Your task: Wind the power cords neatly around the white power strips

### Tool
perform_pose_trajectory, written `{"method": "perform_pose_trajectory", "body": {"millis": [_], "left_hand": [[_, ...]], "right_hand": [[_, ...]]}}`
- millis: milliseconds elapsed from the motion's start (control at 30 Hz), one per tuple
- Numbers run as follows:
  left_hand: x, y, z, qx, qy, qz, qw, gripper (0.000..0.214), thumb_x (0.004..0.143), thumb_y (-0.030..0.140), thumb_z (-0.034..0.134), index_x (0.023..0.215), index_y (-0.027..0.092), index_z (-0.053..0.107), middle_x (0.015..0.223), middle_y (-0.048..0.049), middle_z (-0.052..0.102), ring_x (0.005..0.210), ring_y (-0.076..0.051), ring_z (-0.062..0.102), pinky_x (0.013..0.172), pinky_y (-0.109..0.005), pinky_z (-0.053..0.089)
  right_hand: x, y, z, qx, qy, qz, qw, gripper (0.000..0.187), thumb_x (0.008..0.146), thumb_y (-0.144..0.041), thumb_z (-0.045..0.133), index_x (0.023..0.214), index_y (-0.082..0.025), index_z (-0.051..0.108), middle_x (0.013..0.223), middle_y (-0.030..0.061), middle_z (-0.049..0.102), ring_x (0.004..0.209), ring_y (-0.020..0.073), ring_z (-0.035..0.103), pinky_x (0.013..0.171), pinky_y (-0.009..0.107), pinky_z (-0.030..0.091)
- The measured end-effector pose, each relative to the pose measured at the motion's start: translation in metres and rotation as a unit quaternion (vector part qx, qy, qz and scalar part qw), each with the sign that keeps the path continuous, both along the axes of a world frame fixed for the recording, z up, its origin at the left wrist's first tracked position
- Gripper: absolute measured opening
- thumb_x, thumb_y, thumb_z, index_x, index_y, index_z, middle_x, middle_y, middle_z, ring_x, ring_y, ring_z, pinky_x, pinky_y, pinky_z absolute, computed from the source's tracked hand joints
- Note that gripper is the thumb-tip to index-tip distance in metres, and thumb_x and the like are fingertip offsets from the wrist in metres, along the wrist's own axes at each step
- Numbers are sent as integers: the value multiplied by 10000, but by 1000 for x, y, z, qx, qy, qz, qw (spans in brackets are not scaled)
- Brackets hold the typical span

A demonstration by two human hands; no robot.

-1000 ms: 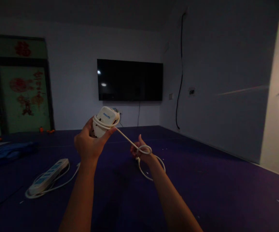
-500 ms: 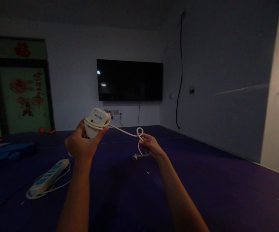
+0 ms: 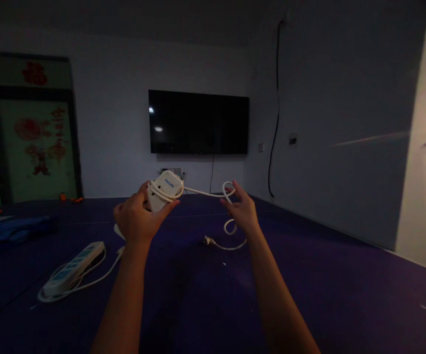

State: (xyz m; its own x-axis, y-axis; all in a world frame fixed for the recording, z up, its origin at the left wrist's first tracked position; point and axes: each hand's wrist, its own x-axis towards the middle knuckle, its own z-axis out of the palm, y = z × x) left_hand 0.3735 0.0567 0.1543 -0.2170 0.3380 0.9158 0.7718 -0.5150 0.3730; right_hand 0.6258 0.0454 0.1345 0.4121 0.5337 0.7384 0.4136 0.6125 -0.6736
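The purple floor (image 3: 308, 295) spreads out wide and dim, and the wall television (image 3: 198, 122) serves as the fixed mark. Below the television and well to its left, a second power strip (image 3: 73, 269) lies flat on the floor with its own cable looped loosely round it.

Directly under the television's left half, the left hand (image 3: 137, 220) holds a white power strip (image 3: 164, 191) up in the air, fingers clenched round its body, with a few turns of the white cord (image 3: 203, 193) already lying across it. The wraps look slack. If the grip shifts, they could slide off the rounded end and the coil would fall apart.

Under the television's right half, the right hand (image 3: 242, 212) pinches the cord between thumb and forefinger, the other fingers spread. A small loop stands above the pinch and another curl hangs below it. The cord looks twisted here, and pulling it tight could draw that loop into a kink or knot, so the next turn would sit lumpy on the strip.

Lower down, below the television's middle, the plug (image 3: 207, 241) rests on the floor at the cord's free end. Dragged along as the cord shortens, it could swing up and strike the hands. In this dim light a tangle would be easy to miss.
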Motion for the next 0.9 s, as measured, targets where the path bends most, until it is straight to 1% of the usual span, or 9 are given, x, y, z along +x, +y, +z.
{"method": "perform_pose_trajectory", "body": {"millis": [167, 267, 367, 433, 600, 667, 733, 800, 900], "left_hand": [[-1, 4, -2, 8, 19, 4, 1000, 819, 566, 684, 704, 1211, 189, 610, 863, -99, 730, 821, -287, 660, 796, -415, 387], [-1, 8, -4, 20, 34, 8, 999, 827, 563, 703, 692, 1204, 186, 613, 905, -115, 729, 849, -295, 657, 816, -423, 378], [-1, 10, -5, 22, 41, 15, 999, 828, 571, 725, 669, 1205, 196, 608, 912, -114, 730, 857, -295, 654, 810, -413, 375], [-1, 10, -6, 22, 46, 16, 999, 821, 577, 728, 660, 1205, 202, 604, 914, -113, 730, 860, -292, 652, 805, -404, 372], [-1, 11, -7, 23, 50, 13, 998, 821, 573, 716, 671, 1214, 209, 592, 930, -115, 728, 866, -292, 646, 814, -410, 367], [-1, 11, -6, 21, 46, 11, 999, 818, 568, 707, 679, 1209, 208, 595, 934, -115, 728, 867, -292, 644, 814, -412, 368], [-1, 9, -5, 18, 38, 4, 999, 804, 566, 696, 688, 1196, 204, 606, 925, -110, 729, 851, -285, 646, 810, -407, 373], [-1, 6, -3, 13, 28, -4, 1000, 795, 562, 686, 698, 1184, 198, 616, 907, -104, 731, 819, -272, 649, 801, -398, 382], [-1, 2, 0, 7, 13, -14, 1000, 792, 561, 676, 708, 1181, 189, 625, 869, -99, 729, 781, -260, 651, 774, -390, 400]], "right_hand": [[0, -6, 4, -2, 1, 8, 1000, 822, 675, -392, 682, 1415, -181, 392, 1287, 179, 584, 389, 48, 487, 351, 225, 397], [1, -10, 6, 1, 5, 7, 1000, 746, 668, -395, 693, 1333, -154, 460, 1249, 178, 604, 383, 43, 488, 345, 218, 390], [2, -16, 10, 12, 15, 11, 1000, 676, 653, -443, 711, 1225, -129, 530, 1185, 177, 627, 398, 44, 492, 351, 211, 383], [1, -20, 12, 23, 21, -1, 1000, 651, 641, -479, 721, 1162, -120, 568, 1106, 164, 654, 413, 49, 488, 356, 205, 370], [5, -23, 13, 51, 24, -65, 996, 603, 653, -560, 702, 1040, -101, 637, 902, 116, 675, 492, 83, 498, 405, 203, 366], [8, -21, 12, 48, 28, -89, 995, 561, 681, -606, 658, 916, -97, 668, 759, 85, 660, 484, 88, 478, 399, 199, 324], [11, -18, 11, 41, 36, -97, 994, 562, 714, -656, 596, 776, -103, 673, 615, 59, 617, 448, 85, 439, 387, 204, 272], [11, -16, 10, 39, 61, -78, 994, 605, 731, -699, 541, 711, -107, 664, 553, 56, 599, 407, 73, 385, 380, 217, 243], [8, -15, 11, 49, 123, -21, 991, 647, 706, -735, 539, 719, -99, 660, 563, 78, 631, 364, 53, 316, 368, 225, 215]]}}
